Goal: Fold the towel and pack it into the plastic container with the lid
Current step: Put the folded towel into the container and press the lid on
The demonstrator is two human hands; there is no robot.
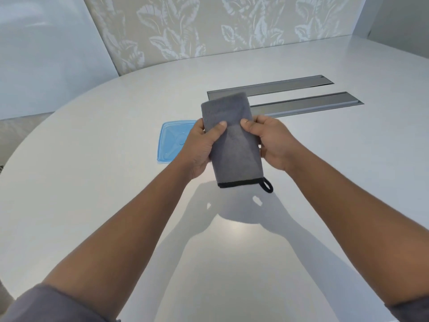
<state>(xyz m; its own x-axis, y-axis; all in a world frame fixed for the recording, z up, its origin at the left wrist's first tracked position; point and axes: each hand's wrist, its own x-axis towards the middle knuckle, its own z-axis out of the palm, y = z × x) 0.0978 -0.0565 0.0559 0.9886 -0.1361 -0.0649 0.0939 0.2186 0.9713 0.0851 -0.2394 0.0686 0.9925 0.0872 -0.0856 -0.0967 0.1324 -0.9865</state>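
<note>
Grey microfibre cloth: the towel (232, 145) is folded into a narrow strip and held in the air over the table (92, 182), clear of the surface. The left hand (202, 147) grips its left edge, thumb on top and fingers beneath; the right hand (267, 140) grips the right edge the same way. Both hands are closed on the fabric near its middle.

Handling, as judged: light, soft and limp, not fragile, not slippery. It will sag and unfold if held by one corner, so hold it across all layers, at the folded edges. The black hem and loop (267, 184) hang at the near end and may snag or trail.

Count: one towel, one loop, two hands. One blue lid (171, 140) lies flat on the table, partly behind the left hand. The container body cannot be seen; it may be hidden behind the hands. Two metal slots (301, 103) are set into the tabletop beyond.
</note>
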